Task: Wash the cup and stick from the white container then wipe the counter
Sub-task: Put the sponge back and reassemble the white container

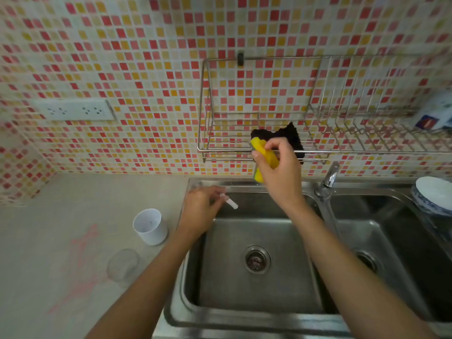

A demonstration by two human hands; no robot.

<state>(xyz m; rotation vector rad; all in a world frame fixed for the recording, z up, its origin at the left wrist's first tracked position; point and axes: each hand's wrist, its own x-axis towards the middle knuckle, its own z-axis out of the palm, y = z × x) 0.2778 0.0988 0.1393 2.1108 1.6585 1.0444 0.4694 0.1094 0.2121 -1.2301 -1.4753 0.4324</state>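
Observation:
My left hand point(199, 209) holds a short white stick point(231, 203) over the back left corner of the left sink basin point(256, 285). My right hand point(278, 167) grips a yellow sponge point(265, 155) with a green underside, just in front of the wire rack point(244, 143) on the wall. A white container point(150, 226) stands upright on the counter point(61, 228) left of the sink. A clear glass cup point(123, 266) stands nearer to me on the counter.
Pink smears point(83, 260) mark the counter left of the cup. A black cloth point(291, 138) hangs in the wire rack. The faucet point(329, 179) stands between two basins. A white and blue plate point(434, 194) rests by the right basin. A wall socket point(73, 110) is at left.

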